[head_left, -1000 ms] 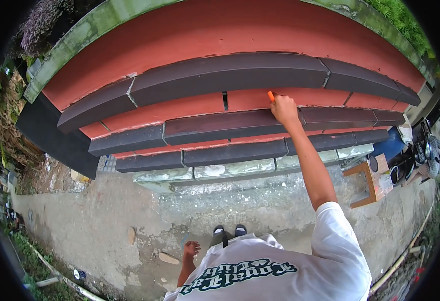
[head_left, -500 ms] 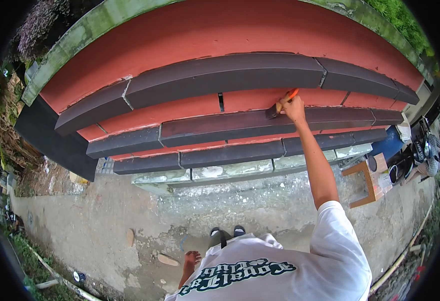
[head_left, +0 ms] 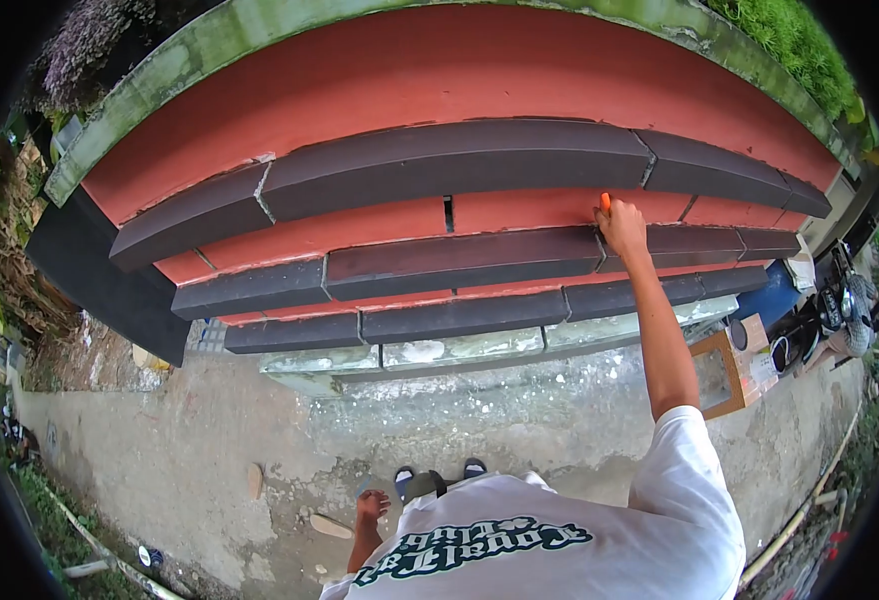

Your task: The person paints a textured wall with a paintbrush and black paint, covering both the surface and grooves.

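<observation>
My right hand is raised against a red wall and grips a paintbrush with an orange handle; only the handle tip shows above my fingers. The hand rests at the joint between two dark brown bands on the wall's second row. My left hand hangs low beside my body, fingers loosely apart, holding nothing.
Grey concrete ground lies below the wall. A wooden stool and a parked motorbike stand at the right. A dark panel stands at the wall's left end. Plants grow along the top and left.
My right hand has shifted to the right along the second dark band, and the brush bristles seen half a second ago are now hidden behind my hand.
</observation>
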